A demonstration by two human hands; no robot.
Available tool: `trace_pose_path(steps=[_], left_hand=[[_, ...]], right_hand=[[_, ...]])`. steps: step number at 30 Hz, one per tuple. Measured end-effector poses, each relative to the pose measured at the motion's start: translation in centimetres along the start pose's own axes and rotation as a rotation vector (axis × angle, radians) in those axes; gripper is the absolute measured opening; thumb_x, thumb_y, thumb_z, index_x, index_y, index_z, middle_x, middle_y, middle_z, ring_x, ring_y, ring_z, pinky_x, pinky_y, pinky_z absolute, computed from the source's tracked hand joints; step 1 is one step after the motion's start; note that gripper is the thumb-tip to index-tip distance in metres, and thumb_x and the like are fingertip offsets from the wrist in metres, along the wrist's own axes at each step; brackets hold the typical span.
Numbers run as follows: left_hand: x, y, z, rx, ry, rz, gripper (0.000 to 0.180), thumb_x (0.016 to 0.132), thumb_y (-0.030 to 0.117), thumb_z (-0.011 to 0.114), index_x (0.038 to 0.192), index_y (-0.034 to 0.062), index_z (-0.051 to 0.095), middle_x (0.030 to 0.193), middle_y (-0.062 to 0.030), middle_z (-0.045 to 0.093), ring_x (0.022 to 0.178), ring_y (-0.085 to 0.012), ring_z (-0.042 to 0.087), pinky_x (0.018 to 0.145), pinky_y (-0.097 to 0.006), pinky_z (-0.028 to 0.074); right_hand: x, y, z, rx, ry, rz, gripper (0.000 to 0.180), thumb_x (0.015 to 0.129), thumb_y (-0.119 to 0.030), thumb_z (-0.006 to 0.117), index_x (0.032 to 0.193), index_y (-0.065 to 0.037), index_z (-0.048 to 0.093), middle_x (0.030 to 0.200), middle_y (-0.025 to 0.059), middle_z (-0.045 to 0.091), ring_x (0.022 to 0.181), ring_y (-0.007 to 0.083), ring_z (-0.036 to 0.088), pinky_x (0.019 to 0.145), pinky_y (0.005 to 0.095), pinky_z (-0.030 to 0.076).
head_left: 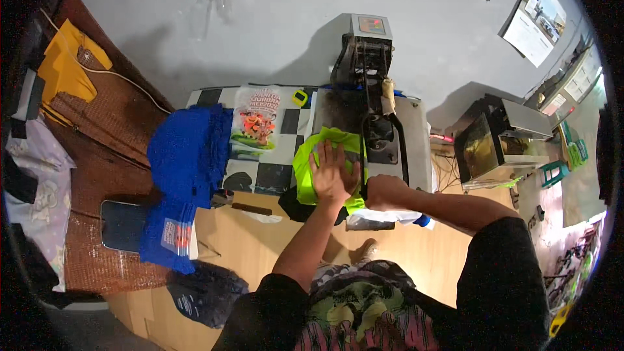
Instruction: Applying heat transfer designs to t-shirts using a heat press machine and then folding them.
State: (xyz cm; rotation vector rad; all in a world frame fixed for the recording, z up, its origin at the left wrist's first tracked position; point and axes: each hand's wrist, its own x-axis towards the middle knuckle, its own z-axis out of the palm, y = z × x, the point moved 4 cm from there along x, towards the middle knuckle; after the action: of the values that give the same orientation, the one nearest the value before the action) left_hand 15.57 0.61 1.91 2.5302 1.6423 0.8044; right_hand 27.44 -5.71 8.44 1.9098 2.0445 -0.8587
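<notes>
- My left hand (333, 172) lies flat and wide on the green shirt (305, 179), which sits on the press (370, 136).
- My right hand (383, 190) is closed at the shirt's edge.
- I should smooth it flat, with no folds.

right hand (383, 192): fingers curled under, out of sight at the near edge of the heat press (370, 123); its grip cannot be told.
green cloth (305, 172): middle covered by the left hand (333, 172), right edge hidden under the press.
press lower plate: mostly covered by the cloth.
poster (536, 19), right of the press: too small to make out.
bench (227, 234): near edge hidden by the person's body.
</notes>
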Motion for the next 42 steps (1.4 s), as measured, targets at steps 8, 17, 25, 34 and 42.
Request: trace_pose_path(steps=[8, 17, 25, 34, 42], left_hand=[[0.2, 0.3, -0.7, -0.027, 0.052, 0.0, 0.065, 0.083, 0.048, 0.055, 0.131, 0.0033, 0.055, 0.141, -0.0236, 0.045, 0.136, -0.0377, 0.036, 0.111, -0.059, 0.02], [0.2, 0.3, -1.0, 0.045, 0.126, -0.022, 0.054, 0.082, 0.045, 0.06, 0.121, 0.0074, 0.06, 0.134, -0.0182, 0.051, 0.127, -0.0362, 0.044, 0.097, -0.064, 0.03], [0.5, -5.4, 1.1, -0.202, 0.157, -0.173, 0.038, 0.087, 0.035, 0.061, 0.114, 0.008, 0.061, 0.115, -0.0136, 0.06, 0.114, -0.0354, 0.052, 0.087, -0.055, 0.041], [1.4, -26.4, -0.3, -0.423, 0.192, -0.451, 0.036, 0.091, 0.033, 0.06, 0.107, 0.0001, 0.063, 0.107, -0.0212, 0.064, 0.103, -0.0392, 0.058, 0.084, -0.05, 0.046], [5.9, -12.3, -4.5, -0.637, 0.23, 0.174, 0.021, 0.092, 0.015, 0.058, 0.106, -0.001, 0.062, 0.11, -0.0182, 0.064, 0.107, -0.0371, 0.058, 0.094, -0.045, 0.045]], right_hand=[[-0.7, -0.6, -0.8, -0.009, -0.019, -0.017, 0.031, 0.074, -0.025, 0.06, 0.085, 0.002, 0.071, 0.087, 0.0282, 0.068, 0.084, 0.0442, 0.067, 0.077, 0.0508, 0.054], [-2.9, -1.3, -3.4, -0.154, 0.148, -0.065, 0.026, 0.074, -0.026, 0.062, 0.077, -0.002, 0.071, 0.075, 0.0239, 0.067, 0.075, 0.0411, 0.068, 0.07, 0.049, 0.055], [-4.3, -1.8, -3.3, -0.256, 0.419, 0.017, 0.027, 0.074, -0.033, 0.066, 0.074, -0.006, 0.071, 0.073, 0.0206, 0.067, 0.073, 0.0375, 0.068, 0.069, 0.0463, 0.055], [-4.1, -1.5, -3.0, -0.265, 0.46, 0.274, 0.032, 0.073, -0.042, 0.069, 0.08, -0.011, 0.072, 0.078, 0.0162, 0.069, 0.077, 0.0311, 0.069, 0.071, 0.0408, 0.055], [-4.0, -1.2, -2.3, -0.282, 0.443, 0.355, 0.023, 0.075, -0.038, 0.066, 0.077, -0.015, 0.07, 0.076, 0.0106, 0.068, 0.076, 0.0277, 0.068, 0.068, 0.0401, 0.053]])
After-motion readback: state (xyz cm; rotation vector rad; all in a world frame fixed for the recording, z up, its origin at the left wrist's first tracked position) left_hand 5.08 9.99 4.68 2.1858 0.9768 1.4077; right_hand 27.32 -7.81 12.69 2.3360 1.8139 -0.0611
